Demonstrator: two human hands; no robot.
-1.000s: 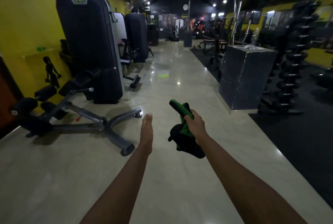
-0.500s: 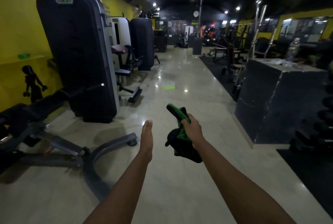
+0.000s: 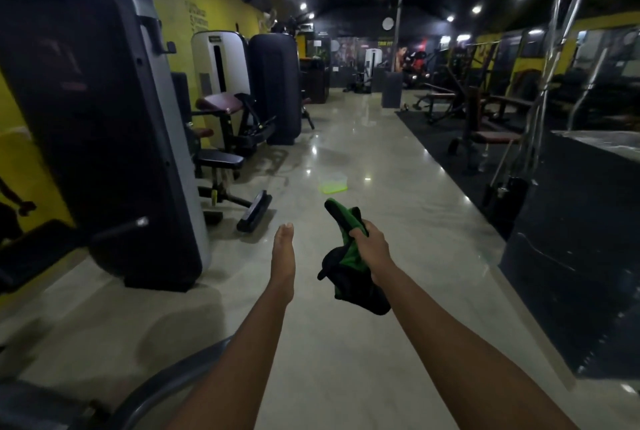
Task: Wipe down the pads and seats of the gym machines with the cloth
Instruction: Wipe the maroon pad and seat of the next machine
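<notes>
Guessing the black seat (image 3: pixel 221 160) and maroon pad (image 3: pixel 219 102) up-left of the left hand (image 3: pixel 284 256) are yet to be wiped; that hand is flat, fingers straight, touching nothing. Just right of it, the right hand (image 3: pixel 371 245) fists the green-and-black cloth (image 3: pixel 348 258) in mid-air, well apart from any machine. Glossy pale floor (image 3: pixel 346 353) below both hands, dark mat (image 3: pixel 446 142) and benches (image 3: pixel 498 137) up-right.
</notes>
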